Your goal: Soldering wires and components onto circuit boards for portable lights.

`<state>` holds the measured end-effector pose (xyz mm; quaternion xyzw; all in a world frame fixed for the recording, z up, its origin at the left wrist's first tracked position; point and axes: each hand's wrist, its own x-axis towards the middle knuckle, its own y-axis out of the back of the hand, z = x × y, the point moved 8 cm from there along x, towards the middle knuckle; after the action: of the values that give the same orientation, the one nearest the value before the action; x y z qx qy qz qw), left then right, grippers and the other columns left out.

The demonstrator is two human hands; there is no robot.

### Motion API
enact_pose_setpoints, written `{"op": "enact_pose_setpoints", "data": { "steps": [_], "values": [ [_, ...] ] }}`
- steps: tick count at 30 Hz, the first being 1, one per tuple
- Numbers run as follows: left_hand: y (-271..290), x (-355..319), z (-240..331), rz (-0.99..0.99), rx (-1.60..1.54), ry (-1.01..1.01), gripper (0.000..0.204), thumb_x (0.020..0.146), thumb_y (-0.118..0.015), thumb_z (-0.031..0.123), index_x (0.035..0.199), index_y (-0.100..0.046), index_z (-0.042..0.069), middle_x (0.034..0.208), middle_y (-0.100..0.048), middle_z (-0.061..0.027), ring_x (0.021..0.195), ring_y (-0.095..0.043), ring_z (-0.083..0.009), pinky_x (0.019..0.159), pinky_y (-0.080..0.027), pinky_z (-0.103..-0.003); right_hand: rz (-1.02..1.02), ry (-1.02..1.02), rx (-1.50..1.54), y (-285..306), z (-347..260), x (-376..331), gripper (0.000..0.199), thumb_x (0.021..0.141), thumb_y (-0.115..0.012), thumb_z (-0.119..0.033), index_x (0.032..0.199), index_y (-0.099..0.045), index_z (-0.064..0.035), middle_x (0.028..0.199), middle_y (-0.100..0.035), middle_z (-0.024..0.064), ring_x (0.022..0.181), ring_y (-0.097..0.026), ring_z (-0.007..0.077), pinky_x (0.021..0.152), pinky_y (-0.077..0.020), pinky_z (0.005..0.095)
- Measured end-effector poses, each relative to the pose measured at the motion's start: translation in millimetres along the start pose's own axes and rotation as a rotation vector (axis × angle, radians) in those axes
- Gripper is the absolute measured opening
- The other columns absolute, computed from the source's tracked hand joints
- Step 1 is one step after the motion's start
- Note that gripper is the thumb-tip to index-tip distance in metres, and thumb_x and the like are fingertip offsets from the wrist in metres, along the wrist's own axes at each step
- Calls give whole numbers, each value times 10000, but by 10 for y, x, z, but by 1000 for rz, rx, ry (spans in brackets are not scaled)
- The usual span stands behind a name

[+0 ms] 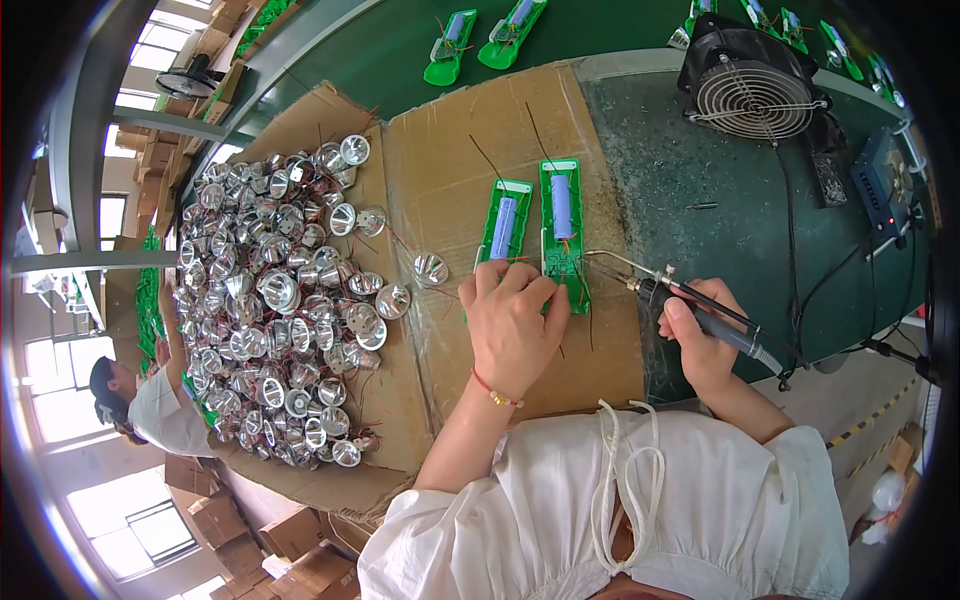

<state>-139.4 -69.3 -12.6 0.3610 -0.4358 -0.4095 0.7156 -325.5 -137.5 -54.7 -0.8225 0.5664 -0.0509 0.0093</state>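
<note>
My right hand (703,335) is closed round the dark handle of a soldering iron (722,330) with a thin metal feed tube along it. Its tip reaches the green circuit board (562,263) in the right-hand green housing (581,296), which also carries a purple cylindrical battery (561,208) and thin wires. Against that board, my left hand (515,322) has its fingers bent and drawn together. What they pinch is hidden. Just left lies a second green housing (514,190) with a battery (504,228), its lower part covered by my left hand.
A cardboard sheet (440,150) lies under the housings. Many silver reflector cups (278,290) with wires are heaped at left. A black fan (755,98) and a blue box-shaped unit (880,190) stand at right. More green housings (513,35) lie beyond. A co-worker (160,410) is at far left.
</note>
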Motion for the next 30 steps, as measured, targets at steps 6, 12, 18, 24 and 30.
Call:
{"op": "enact_pose_setpoints", "data": {
  "steps": [6,12,18,24,30],
  "values": [
    [115,61,-29,-37,86,43,129,672,-674,183,597,-596,115,720,-555,-13,824,-500,-223,684,-349,-358,84,-13,-2,280,54,47,174,808,-641,-113,848,-528,12,675,-585,67,551,-551,94,506,-460,218],
    [-89,596,272,-148,180,-168,140,672,-616,184,570,-596,89,714,-529,-59,789,-485,-237,672,-361,-377,213,-6,-10,635,147,108,150,800,-634,-86,841,-528,12,667,-576,67,542,-543,88,500,-453,211],
    [-817,2218,-5,-205,391,-14,283,777,-566,349,726,-649,84,873,-607,-96,937,-511,-272,758,-382,-401,226,-66,43,589,201,124,106,777,-636,-39,791,-537,-2,646,-569,51,543,-538,82,508,-448,210],
    [-7,2157,-136,152,70,-38,405,805,-566,405,1081,-602,110,1110,-550,-118,1089,-469,-294,897,-357,-446,201,-137,121,596,233,137,133,785,-641,-62,826,-532,3,687,-578,56,562,-546,81,509,-452,208],
    [182,501,-413,-25,-23,56,452,717,-663,135,1155,-557,107,1098,-528,-168,962,-549,-328,793,-474,-381,145,-84,125,571,178,132,133,803,-627,-74,845,-529,5,681,-577,62,569,-550,85,505,-454,211]
  ]
}}
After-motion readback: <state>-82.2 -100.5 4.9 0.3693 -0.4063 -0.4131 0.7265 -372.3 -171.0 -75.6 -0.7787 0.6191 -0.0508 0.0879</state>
